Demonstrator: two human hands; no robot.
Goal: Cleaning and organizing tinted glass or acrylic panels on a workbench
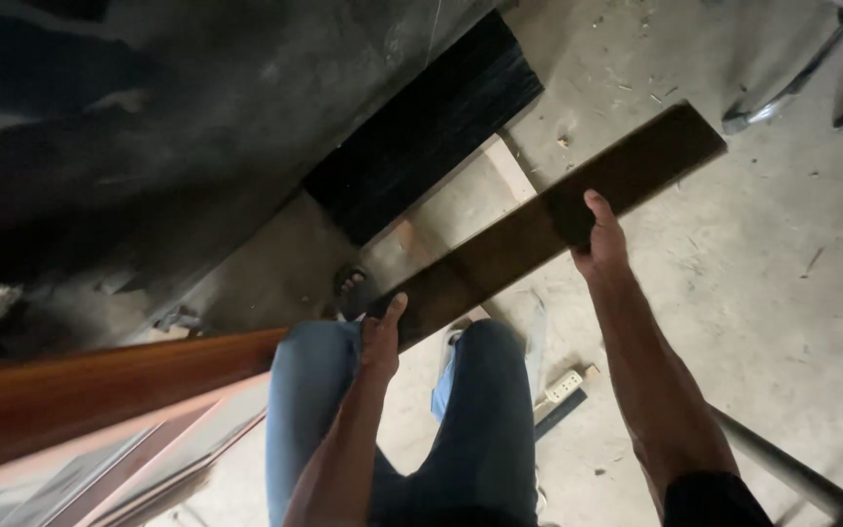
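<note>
Head view, looking down past the person's jeans-clad legs (480,410) to a dusty concrete floor (782,293). A long dark plank (539,229) is carried in the air above the floor, slanting from low near the knees up toward the far right. The left hand (382,337) closes on the plank's near end, thumb on top and fingers hidden beneath. The right hand (597,239) grips the plank's edge past its middle, thumb laid over the upper face. Beyond the plank stands a black ribbed panel (421,127) against a dark wall; left of the plank's near end lies a reddish-brown board (100,390) over paler strips. Below the plank, on the floor, rest a white power strip (563,387) and, toward the right, a metal pipe (782,468).

Handling note: with the hands spread as shown, the plank should balance well. Keeping both thumbs pressed on top and the far end clear of the panel would likely prevent twisting or knocks.
</note>
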